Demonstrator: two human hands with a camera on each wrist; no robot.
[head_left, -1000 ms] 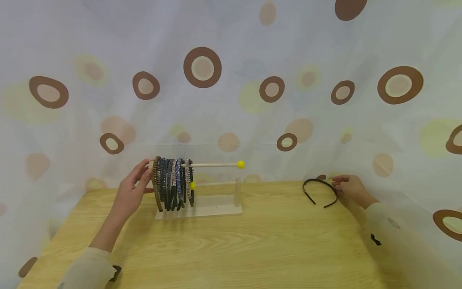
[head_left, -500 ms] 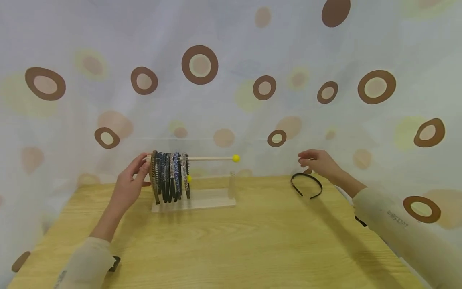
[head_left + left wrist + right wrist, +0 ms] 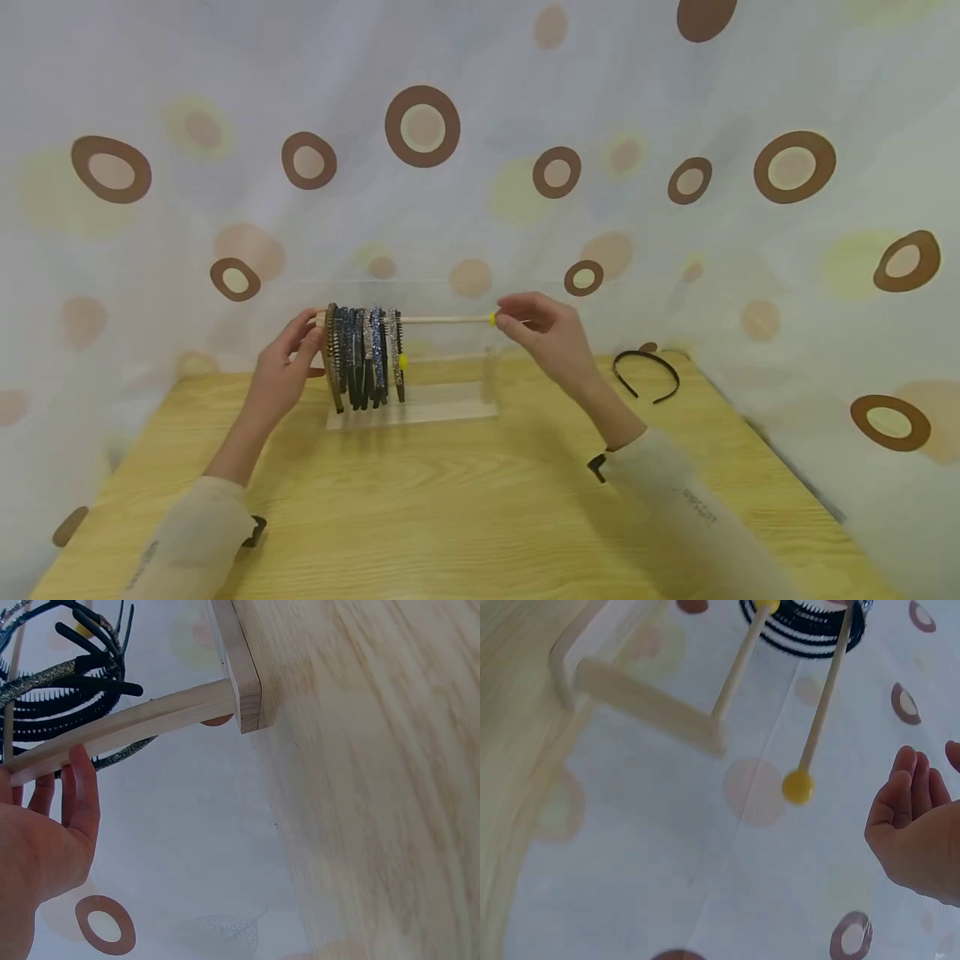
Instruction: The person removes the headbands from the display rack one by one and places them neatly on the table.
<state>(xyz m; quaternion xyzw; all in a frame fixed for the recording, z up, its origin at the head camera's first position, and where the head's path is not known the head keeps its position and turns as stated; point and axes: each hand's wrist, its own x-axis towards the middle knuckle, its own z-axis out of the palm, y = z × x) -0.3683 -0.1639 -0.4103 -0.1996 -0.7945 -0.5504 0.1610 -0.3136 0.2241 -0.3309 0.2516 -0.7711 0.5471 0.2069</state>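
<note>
A wooden headband stand (image 3: pixel 453 402) is on the table, with several glittery and dark headbands (image 3: pixel 367 358) hung at its left end. My left hand (image 3: pixel 279 371) holds the stand's upright post (image 3: pixel 142 724), its fingers curled round the upper end. A thin wooden rod (image 3: pixel 450 320) reaches right and ends in a yellow ball (image 3: pixel 797 787). By that ball is my right hand (image 3: pixel 551 337), its fingers loosely bent; the right wrist view shows a gap between hand and ball. A black headband (image 3: pixel 647 357) lies by itself at the table's back right.
The light wooden table (image 3: pixel 450 517) runs up to a hanging cloth (image 3: pixel 480 225) with brown ring prints. Lower on the stand, a second yellow ball (image 3: pixel 403 361) shows beside the headbands. A short post (image 3: pixel 652 705) rises at the stand's right end.
My right hand has moved left from beside the black headband, up over the table, to the rod's yellow ball. My left hand has stayed on the post. The black headband still lies on the table.
</note>
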